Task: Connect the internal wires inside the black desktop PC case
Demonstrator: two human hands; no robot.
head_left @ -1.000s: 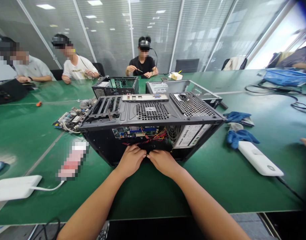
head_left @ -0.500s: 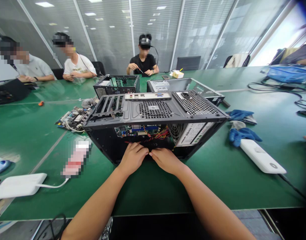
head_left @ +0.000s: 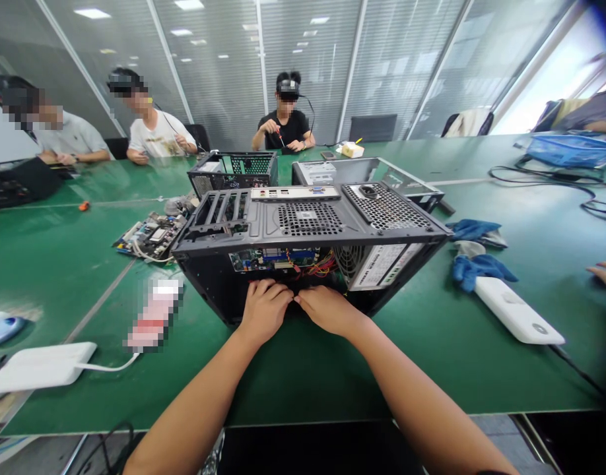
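Note:
A black computer case (head_left: 253, 221) stands before me with its near side open and its ported panel facing up. Inside show a motherboard (head_left: 243, 262), a fan (head_left: 349, 260), a white-labelled power supply (head_left: 385, 265) and a bundle of red and yellow wires (head_left: 323, 264). My left hand (head_left: 268, 307) is closed at the open side, fingers curled inward. Close beside it, nearly fingertip to fingertip, my right hand (head_left: 327, 309) is closed too. Whatever the fingers pinch is too small and too hidden to name.
A loose circuit board (head_left: 152, 236) lies left of the case; two more open cases (head_left: 234, 168) stand behind. Blue-grey gloves (head_left: 481, 264) and a white power bank (head_left: 518, 310) lie right. Another white power bank (head_left: 45, 366) sits front left. Several people sit around the table.
Both my hands stay at the case's open side, with only slight finger movement. The view shifts a little. Across the table, a person's hand holding a screwdriver has risen slightly.

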